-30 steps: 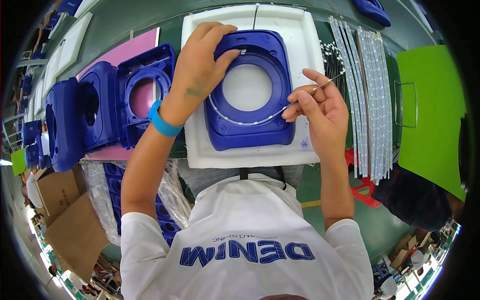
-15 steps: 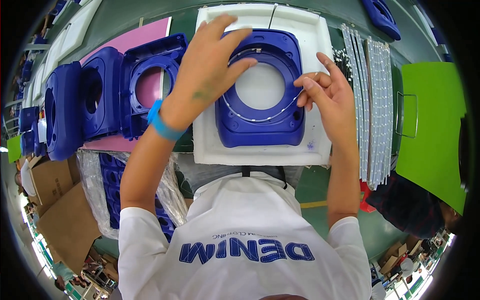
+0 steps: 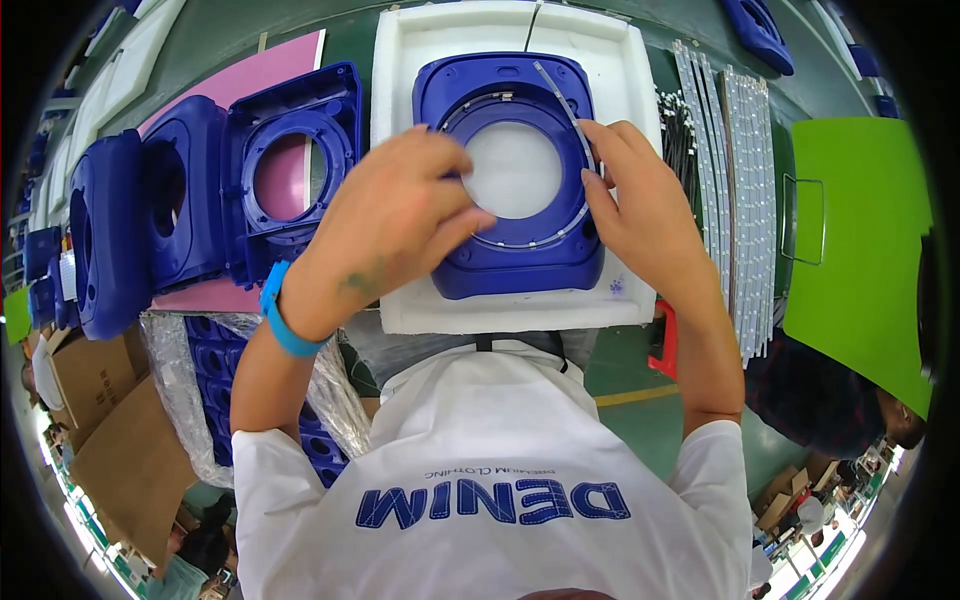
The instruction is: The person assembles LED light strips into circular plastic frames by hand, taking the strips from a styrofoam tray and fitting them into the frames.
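Centrally placed housing, head view: a blue, squarish plastic housing with rounded corners and a round opening [image 3: 525, 272] lies on a white foam tray [image 3: 645, 100], about midway between its left and right edges.
Light strip: a thin, flexible white strip dotted with small lights [image 3: 558, 92] follows the near side of the ring around the opening, then rises along the right side; one end stands free toward the housing's far right corner.
Right hand: the right hand [image 3: 642, 195] pinches this strip between thumb and forefinger, over the housing's right edge.
Left hand: the left hand [image 3: 400, 205] hangs over the housing's left edge, fingers loosely curled and blurred; whether it grips anything cannot be told.
Left of the tray: three more blue plastic housings [image 3: 205, 185] stand in a row by a flat pink board [image 3: 250, 85].
Right of the tray: black wires with white ends [image 3: 678, 140] lie just beside its edge, then long white light strips [image 3: 748, 200], then a bright green panel [image 3: 860, 250].
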The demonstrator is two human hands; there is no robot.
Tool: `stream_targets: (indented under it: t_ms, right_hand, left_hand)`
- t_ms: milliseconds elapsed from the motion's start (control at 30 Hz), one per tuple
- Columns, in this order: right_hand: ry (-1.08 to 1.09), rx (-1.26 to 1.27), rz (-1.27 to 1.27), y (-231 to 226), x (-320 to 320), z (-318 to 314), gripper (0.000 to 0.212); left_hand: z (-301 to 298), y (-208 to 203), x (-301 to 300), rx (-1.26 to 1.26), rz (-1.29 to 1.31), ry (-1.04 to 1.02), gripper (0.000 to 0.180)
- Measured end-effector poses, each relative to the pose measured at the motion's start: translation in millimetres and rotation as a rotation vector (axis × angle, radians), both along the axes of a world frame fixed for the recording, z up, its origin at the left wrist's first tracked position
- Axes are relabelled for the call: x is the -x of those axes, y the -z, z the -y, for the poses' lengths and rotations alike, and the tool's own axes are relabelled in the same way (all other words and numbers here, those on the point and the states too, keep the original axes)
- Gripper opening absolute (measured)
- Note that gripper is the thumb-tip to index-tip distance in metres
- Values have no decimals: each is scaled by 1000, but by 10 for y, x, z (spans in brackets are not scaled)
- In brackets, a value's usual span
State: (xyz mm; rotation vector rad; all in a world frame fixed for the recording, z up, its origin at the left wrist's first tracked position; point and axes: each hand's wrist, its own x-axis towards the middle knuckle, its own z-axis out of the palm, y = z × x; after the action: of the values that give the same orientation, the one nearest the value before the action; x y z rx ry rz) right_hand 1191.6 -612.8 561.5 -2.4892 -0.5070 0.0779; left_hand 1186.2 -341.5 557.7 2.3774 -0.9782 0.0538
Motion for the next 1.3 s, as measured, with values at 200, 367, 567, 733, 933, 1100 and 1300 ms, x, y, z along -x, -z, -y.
stream_targets:
  t_ms: [200, 367, 567, 733, 933, 1100, 1300]
  right_hand:
    - [-13, 47, 77, 41, 20, -64, 39]
    - [37, 99, 218, 105, 94, -100, 39]
    - [39, 181, 337, 191, 137, -128, 23]
    - [33, 224, 371, 221, 155, -154, 19]
    - [0, 345, 428, 206, 150, -193, 16]
    - [-33, 440, 417, 186, 151, -202, 16]
    - [-59, 426, 414, 167, 145, -195, 16]
  left_hand:
    - [467, 179, -675, 127, 462, -19, 27]
    - [507, 224, -809, -47, 470, -1, 25]
    - [579, 305, -716, -92, 541, 18, 25]
    - [707, 353, -687, -108, 585, -70, 10]
    - [769, 386, -657, -186, 613, -84, 8]
    - [741, 400, -695, -168, 655, -42, 15]
    - [593, 342, -947, 36, 558, -8, 28]
